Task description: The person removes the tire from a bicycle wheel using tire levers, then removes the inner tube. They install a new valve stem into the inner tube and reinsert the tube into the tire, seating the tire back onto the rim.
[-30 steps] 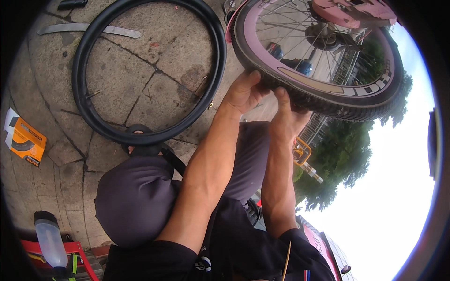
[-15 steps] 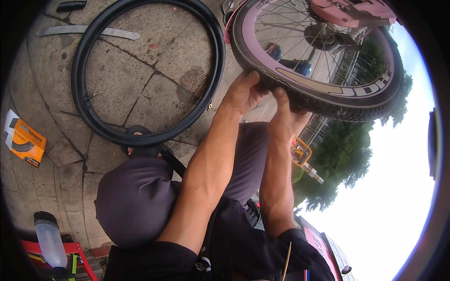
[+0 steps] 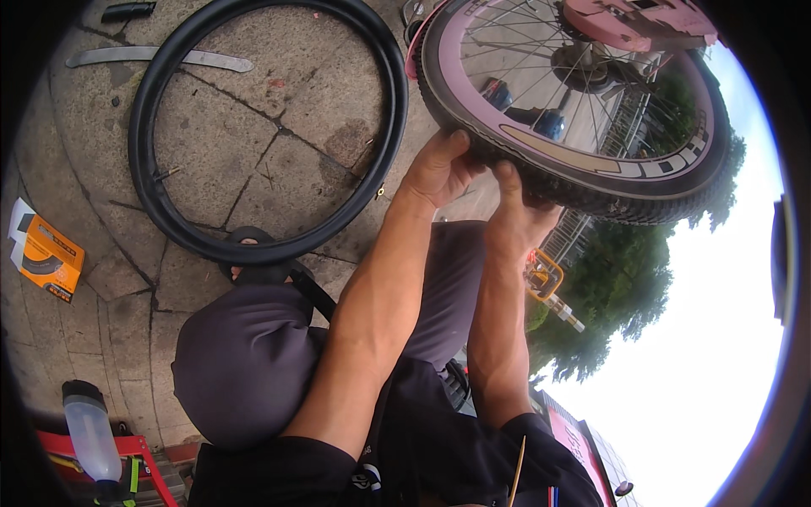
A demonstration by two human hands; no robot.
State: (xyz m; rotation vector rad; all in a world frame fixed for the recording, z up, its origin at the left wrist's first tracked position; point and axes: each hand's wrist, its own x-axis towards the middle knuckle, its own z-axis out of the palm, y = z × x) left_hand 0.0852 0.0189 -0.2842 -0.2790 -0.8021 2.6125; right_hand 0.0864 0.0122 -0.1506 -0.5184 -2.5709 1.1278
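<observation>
At the upper right is a bicycle wheel with a pink rim (image 3: 481, 100) and a black knobby tire (image 3: 621, 207). My left hand (image 3: 441, 169) grips the tire's near edge, thumb on the sidewall, fingers curled underneath. Close beside it, my right hand (image 3: 519, 207) holds the same tire, thumb up against the sidewall and fingers hidden behind the tread. A pink chain guard (image 3: 634, 24) with worn paint covers part of the wheel at the top. On the paving to the left lies a round black inner tube (image 3: 142, 160), its brass valve (image 3: 167, 173) pointing inward.
A metal tire lever (image 3: 114, 55) lies partly under the inner tube. An orange box (image 3: 51, 258) rests on the paving at far left. A clear bottle with a black cap (image 3: 91, 435) stands by a red frame (image 3: 148, 469) at lower left. My foot (image 3: 249, 241) is at the inner tube's near edge.
The wheel has shifted very slightly to the right and down. Both hands keep their grip on the tire in almost the same place.
</observation>
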